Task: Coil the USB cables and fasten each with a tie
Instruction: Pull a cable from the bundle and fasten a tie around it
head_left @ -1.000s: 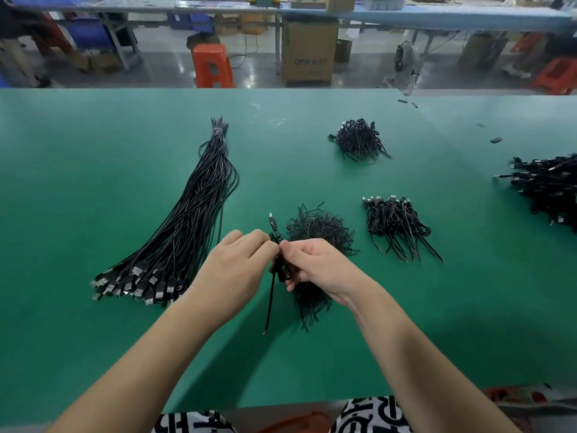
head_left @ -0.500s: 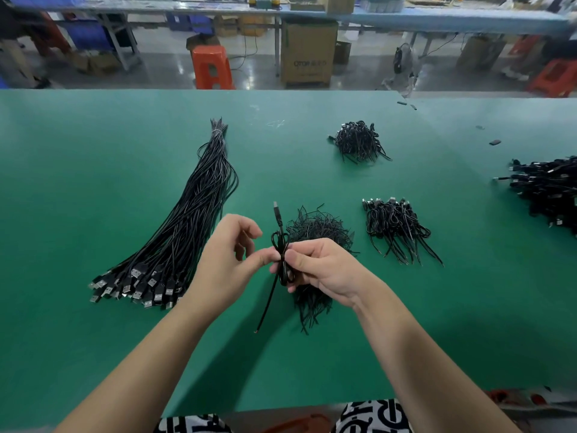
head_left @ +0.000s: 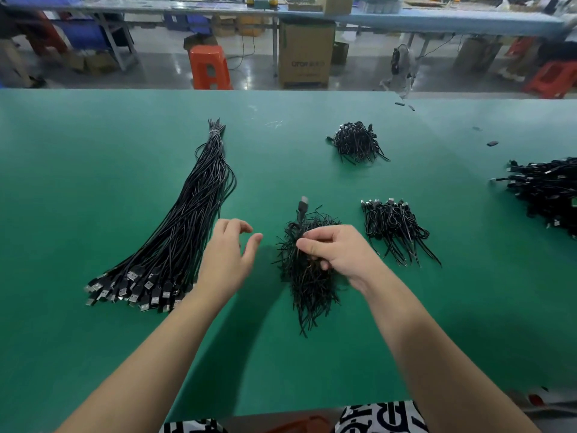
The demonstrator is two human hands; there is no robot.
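My right hand (head_left: 337, 254) grips a coiled black USB cable (head_left: 302, 210) above the pile of black twist ties (head_left: 307, 285); the cable's plug sticks up past my fingers. My left hand (head_left: 228, 257) hovers just left of it with fingers spread and relaxed, holding nothing. A long bundle of straight USB cables (head_left: 187, 223) lies to the left, plugs toward me. Two heaps of coiled, tied cables sit on the mat: one at the right (head_left: 395, 229) and one farther back (head_left: 356, 142).
The green table mat (head_left: 93, 151) spans the view. A large pile of black cables (head_left: 549, 192) lies at the right edge. Small black bits (head_left: 492, 143) dot the far right. Beyond the table are an orange stool (head_left: 209, 67) and a cardboard box (head_left: 304, 53).
My left hand let go of the cable and drew away to the left, opening. My right hand moved the coiled cable right, over the tie pile.
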